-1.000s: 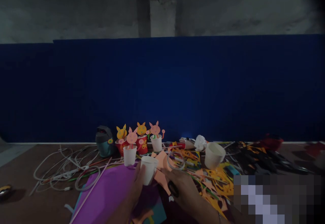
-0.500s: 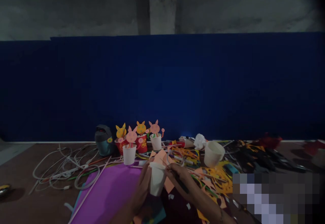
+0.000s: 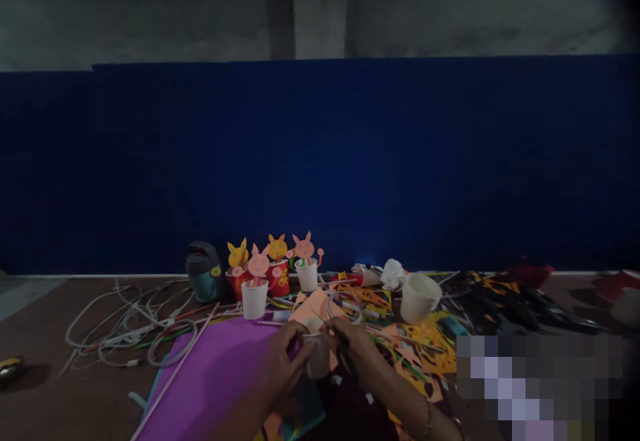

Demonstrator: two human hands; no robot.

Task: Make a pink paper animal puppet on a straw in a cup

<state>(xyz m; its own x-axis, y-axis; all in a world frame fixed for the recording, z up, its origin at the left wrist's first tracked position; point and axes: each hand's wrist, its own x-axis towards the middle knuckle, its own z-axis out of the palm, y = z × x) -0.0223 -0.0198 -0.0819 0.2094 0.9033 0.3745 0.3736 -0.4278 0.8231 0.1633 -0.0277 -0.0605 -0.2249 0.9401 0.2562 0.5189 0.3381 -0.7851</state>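
Observation:
A white paper cup [image 3: 318,358] stands upright between my hands at the lower middle. My left hand [image 3: 286,362] grips its left side, thumb and fingers at the rim. At the cup's right rim, my right hand [image 3: 354,349] is closed on a dark, thin-pointed tool [image 3: 344,354] that looks like scissors; its tip reaches over the rim. Behind are white and red cups with paper animal figures, among them a pink-faced one [image 3: 259,264] in a white cup [image 3: 255,299] and an orange-faced one [image 3: 278,247] in a red cup [image 3: 279,278].
A purple sheet [image 3: 215,367] lies left of my hands, with white cables [image 3: 115,334] beyond it. A dark teal container [image 3: 204,274] stands behind. Paper scraps [image 3: 425,347], a larger white cup [image 3: 420,298] and crumpled white paper [image 3: 393,274] are on the right.
The cup has shifted slightly right and turned between my hands. My left hand has moved up to its rim. The tool's tip now angles across the opening.

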